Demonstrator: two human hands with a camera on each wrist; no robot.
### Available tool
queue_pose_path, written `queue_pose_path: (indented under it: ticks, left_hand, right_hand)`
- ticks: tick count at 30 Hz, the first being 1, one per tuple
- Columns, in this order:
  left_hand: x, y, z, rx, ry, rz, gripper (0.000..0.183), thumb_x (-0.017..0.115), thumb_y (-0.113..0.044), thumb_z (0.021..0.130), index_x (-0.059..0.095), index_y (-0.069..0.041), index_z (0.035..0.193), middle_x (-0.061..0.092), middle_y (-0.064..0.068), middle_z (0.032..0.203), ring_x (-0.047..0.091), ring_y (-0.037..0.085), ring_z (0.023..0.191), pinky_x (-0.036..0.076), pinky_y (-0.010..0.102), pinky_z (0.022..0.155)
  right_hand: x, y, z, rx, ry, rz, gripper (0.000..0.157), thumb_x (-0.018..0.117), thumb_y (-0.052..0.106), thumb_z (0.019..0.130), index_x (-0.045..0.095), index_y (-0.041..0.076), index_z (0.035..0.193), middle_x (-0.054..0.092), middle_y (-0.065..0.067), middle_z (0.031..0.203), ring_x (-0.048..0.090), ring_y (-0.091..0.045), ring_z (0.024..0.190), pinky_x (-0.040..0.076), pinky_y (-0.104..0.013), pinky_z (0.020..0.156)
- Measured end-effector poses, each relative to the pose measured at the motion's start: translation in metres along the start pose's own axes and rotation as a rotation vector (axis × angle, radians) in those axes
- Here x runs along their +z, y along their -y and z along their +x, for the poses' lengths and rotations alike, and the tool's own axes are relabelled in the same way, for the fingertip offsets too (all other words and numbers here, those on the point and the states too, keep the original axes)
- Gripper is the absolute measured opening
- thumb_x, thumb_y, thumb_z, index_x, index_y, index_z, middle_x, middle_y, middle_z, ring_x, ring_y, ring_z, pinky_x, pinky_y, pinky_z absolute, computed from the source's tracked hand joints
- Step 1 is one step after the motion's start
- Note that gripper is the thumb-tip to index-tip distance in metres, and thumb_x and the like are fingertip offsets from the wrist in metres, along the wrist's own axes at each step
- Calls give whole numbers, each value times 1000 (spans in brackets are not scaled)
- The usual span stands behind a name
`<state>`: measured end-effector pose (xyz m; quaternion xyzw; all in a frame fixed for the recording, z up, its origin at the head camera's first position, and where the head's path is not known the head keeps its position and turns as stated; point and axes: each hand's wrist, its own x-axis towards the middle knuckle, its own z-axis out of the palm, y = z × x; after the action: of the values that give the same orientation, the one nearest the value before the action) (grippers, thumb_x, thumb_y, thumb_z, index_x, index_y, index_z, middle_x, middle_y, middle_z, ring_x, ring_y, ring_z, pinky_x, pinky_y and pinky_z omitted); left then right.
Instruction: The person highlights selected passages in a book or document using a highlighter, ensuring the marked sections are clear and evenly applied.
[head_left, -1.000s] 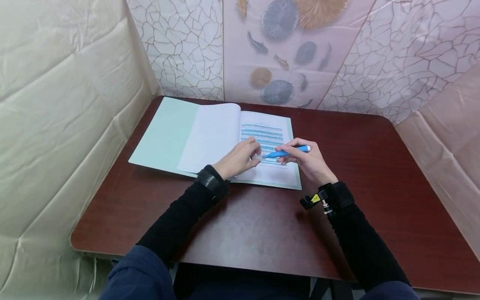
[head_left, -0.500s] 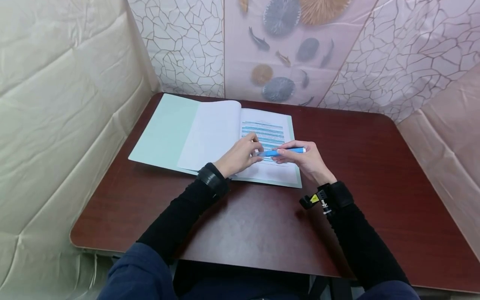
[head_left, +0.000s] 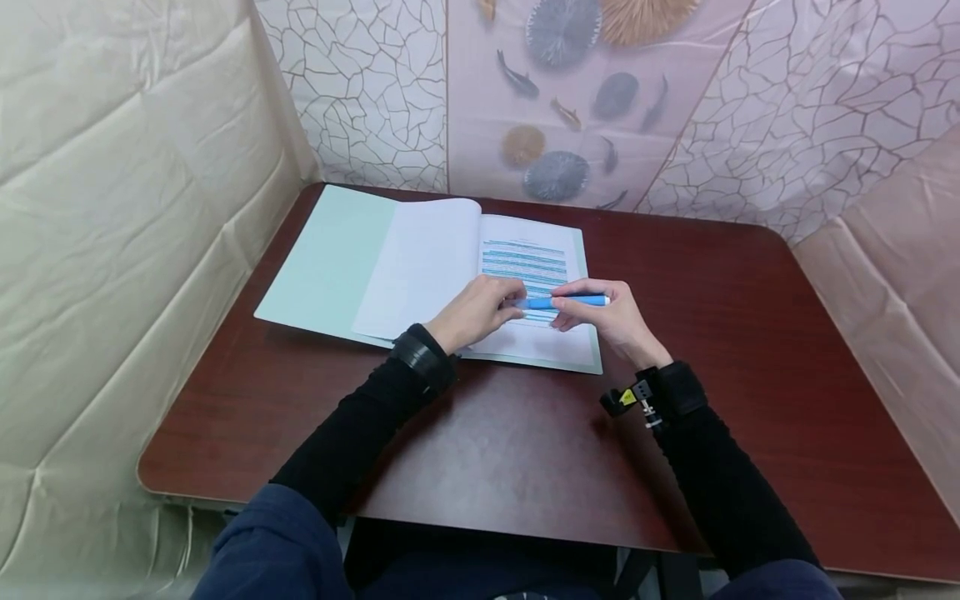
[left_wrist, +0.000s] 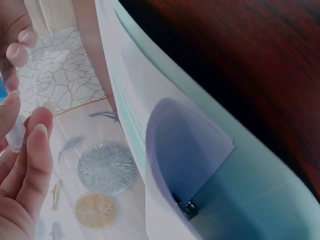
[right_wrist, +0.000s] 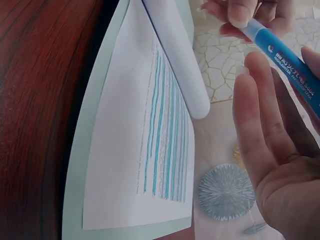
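My right hand [head_left: 618,321] holds a blue highlighter [head_left: 545,303] level above an open folder, its white end pointing right. In the right wrist view the highlighter [right_wrist: 290,62] shows printed lettering on its barrel. My left hand [head_left: 476,312] pinches the clear cap [right_wrist: 254,29] between thumb and fingers, and the cap sits over the highlighter's tip end. The left wrist view shows the cap [left_wrist: 16,135] at my left fingertips. Below both hands lies a printed page [head_left: 525,343] with several lines highlighted in blue.
The pale green folder [head_left: 333,258] lies spread on the dark red-brown table [head_left: 697,333], with a turned white sheet [head_left: 420,267] on its left side. A patterned cloth [head_left: 558,108] hangs behind the table. Pale cloth screens [head_left: 135,250] stand at both sides.
The highlighter has moved slightly left, and its blue tip, bare beside the cap a second ago, is now inside the cap. The folder stays in place.
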<state>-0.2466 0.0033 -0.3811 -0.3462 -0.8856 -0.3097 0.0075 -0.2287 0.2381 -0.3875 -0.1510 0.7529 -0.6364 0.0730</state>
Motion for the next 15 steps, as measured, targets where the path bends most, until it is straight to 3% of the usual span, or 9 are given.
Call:
queue_pose_path:
  ticks: [10, 15]
  left_hand:
    - [-2, -2, 0, 13, -22, 10, 15, 68, -18, 90, 70, -8, 102, 71, 4, 92, 60, 14, 77, 50, 24, 72]
    - [-3, -2, 0, 25, -41, 34, 15, 69, -19, 89, 72, -9, 100, 72, 3, 89, 58, 13, 74, 46, 23, 68]
  right_hand:
    - [-3, -2, -1, 25, 23, -7, 35, 65, 16, 92, 64, -10, 115, 75, -2, 80, 70, -30, 71, 59, -35, 76]
    - [-2, -1, -1, 27, 30, -22, 37, 66, 19, 92, 64, -10, 115, 75, -12, 88, 70, -31, 73, 58, -35, 77]
